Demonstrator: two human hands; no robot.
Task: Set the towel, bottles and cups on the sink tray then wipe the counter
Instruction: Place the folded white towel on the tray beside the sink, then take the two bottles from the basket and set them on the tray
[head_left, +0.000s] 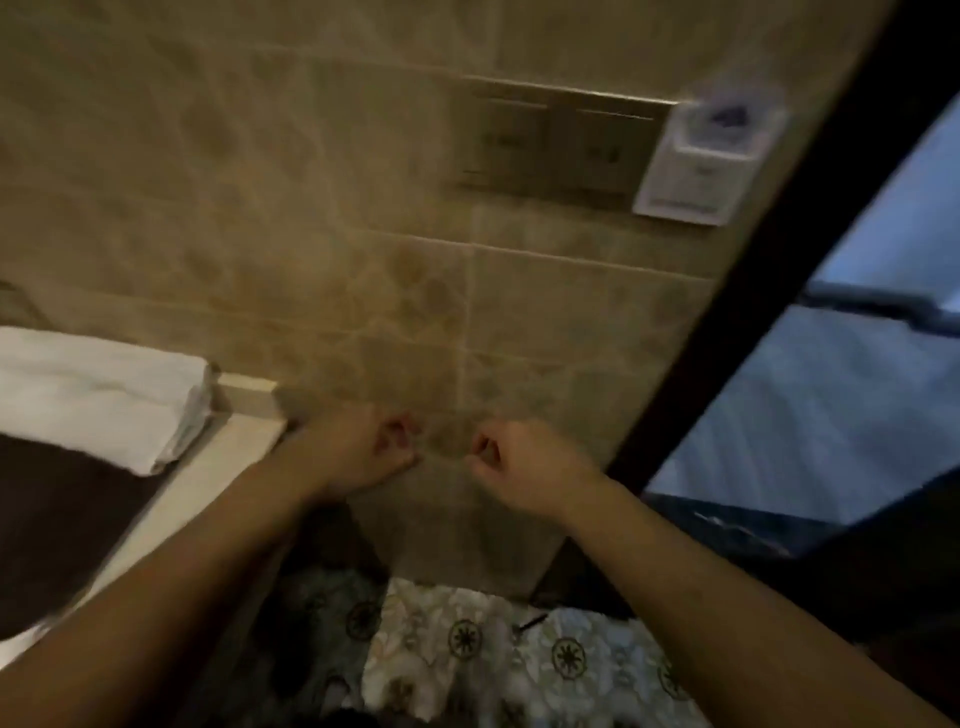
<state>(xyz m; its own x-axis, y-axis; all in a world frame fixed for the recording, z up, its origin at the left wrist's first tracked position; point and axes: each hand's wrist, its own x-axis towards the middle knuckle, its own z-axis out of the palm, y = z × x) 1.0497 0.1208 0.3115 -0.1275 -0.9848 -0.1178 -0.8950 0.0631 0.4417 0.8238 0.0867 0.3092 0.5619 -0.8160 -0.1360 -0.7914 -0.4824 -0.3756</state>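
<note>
A folded white towel (98, 395) lies at the left on the dark counter (57, 525), close to the counter's pale front edge. My left hand (363, 449) is held in front of the tiled wall, just right of the counter's corner, fingers curled shut with nothing in them. My right hand (519, 467) hangs beside it, a short gap apart, also curled into a loose fist and empty. No bottles, cups or tray are in view. The picture is blurred.
A beige tiled wall (363, 208) fills the view ahead. Metal switch plates (550, 145) and a white wall box (701, 166) sit high on it. A dark door frame (769, 291) runs diagonally at the right. A patterned floor (493, 654) lies below.
</note>
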